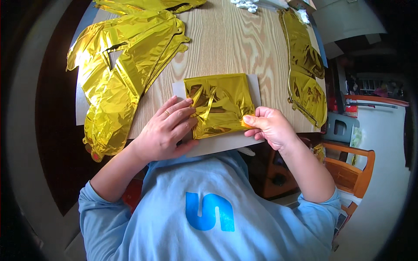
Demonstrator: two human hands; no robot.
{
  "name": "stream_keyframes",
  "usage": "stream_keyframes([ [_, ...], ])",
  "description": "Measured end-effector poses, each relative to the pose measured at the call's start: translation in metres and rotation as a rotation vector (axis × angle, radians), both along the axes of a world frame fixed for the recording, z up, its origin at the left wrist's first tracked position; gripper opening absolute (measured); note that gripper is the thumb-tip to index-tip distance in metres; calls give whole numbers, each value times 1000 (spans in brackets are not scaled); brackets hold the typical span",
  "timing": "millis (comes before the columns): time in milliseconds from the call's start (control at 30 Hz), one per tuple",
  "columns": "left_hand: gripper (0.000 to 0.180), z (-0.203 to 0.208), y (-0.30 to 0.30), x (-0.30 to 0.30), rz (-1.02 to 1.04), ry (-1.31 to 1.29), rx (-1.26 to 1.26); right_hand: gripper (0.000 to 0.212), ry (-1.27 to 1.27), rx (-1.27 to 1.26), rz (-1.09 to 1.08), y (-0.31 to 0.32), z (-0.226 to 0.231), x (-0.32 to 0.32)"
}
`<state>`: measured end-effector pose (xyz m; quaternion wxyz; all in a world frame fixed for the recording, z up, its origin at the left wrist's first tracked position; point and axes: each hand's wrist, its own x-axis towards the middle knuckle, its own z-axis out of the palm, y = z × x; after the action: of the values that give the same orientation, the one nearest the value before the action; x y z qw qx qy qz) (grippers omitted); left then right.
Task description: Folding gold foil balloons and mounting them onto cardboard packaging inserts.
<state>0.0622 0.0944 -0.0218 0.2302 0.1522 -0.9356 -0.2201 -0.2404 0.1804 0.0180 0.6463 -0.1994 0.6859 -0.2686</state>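
Note:
A gold foil balloon (224, 100), folded into a rough rectangle, lies on a pale grey card (209, 145) at the table's near edge. The card shows around the foil and juts slightly over the edge. My left hand (163, 126) rests with fingers spread, its fingertips on the left side of the folded foil. At the lower right corner, my right hand (271, 126) pinches the foil between thumb and fingers.
Unfolded gold foil balloons (117, 82) spread over the table's left side, one hanging past the near edge. Another folded gold foil length (305, 65) lies along the right edge. Small white pieces (246, 5) sit at the far side. A wooden chair (348, 169) stands at right.

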Motion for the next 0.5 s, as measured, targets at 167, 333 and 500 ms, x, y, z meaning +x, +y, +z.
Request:
stream_keyframes([
  [167, 52, 1, 0, 0, 5, -6, 3, 19, 47, -27, 9, 3, -2, 0],
  [333, 53, -2, 1, 0, 20, 5, 10, 21, 65, -20, 16, 1, 2, 3],
  [500, 47, 3, 1, -2, 19, -15, -21, 20, 154, -88, 141, -1, 6, 1],
])
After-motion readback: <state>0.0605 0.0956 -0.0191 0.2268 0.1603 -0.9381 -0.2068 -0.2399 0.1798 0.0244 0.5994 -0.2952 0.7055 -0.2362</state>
